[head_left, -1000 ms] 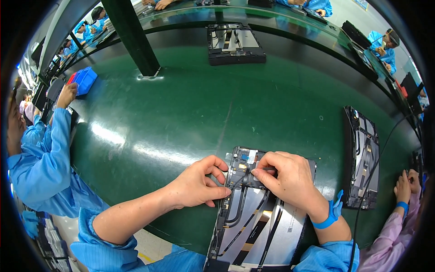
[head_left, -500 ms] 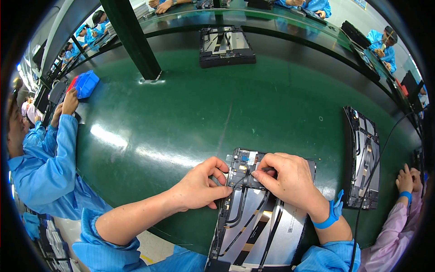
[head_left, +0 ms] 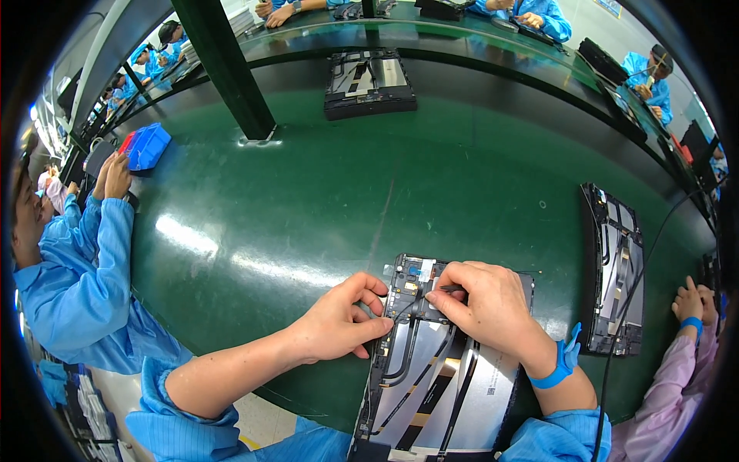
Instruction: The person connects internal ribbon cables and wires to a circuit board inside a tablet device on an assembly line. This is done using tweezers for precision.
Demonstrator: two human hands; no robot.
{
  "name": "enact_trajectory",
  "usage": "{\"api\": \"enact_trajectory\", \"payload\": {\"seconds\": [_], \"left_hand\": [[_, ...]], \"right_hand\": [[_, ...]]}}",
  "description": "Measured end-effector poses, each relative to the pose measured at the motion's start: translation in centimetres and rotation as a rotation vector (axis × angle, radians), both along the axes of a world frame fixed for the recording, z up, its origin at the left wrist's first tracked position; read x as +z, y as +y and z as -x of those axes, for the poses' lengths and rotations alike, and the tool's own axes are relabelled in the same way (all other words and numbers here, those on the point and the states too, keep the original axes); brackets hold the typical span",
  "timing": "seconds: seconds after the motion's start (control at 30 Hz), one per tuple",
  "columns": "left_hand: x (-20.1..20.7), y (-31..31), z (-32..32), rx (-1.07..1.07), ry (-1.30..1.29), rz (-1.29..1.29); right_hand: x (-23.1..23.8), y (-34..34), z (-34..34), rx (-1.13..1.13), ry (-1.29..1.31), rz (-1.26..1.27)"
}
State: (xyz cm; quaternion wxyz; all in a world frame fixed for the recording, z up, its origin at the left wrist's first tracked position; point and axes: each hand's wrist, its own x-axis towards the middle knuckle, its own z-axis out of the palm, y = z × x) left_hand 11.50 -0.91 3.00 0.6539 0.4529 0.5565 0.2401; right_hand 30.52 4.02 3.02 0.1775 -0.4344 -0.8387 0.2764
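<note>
An open flat electronic device with silver plates and black cables lies at the near edge of the green table. My left hand rests on the device's left edge, fingers curled against the frame. My right hand lies over the upper part of the device, fingertips pinching a small dark part near the circuit board. A blue strap circles my right wrist.
A second open device lies to the right, a third at the far side. A dark post stands on the table at upper left. A blue bin sits at left by a co-worker in blue. Another person's hand rests at right.
My hands stay on the device almost unmoved. The co-worker at left has shifted their arms near the blue bin.
</note>
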Motion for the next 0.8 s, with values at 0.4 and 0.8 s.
{"api": "enact_trajectory", "payload": {"seconds": [0.4, 0.8], "left_hand": [[0.3, 0.0, -0.3, 0.029, 0.06, 0.012], [-0.2, -0.2, -1.0, 0.023, 0.099, -0.031]], "right_hand": [[0.9, 0.0, 0.2, -0.021, 0.031, 0.095], [0.8, -0.5, 0.5, -0.059, -0.043, 0.045]]}}
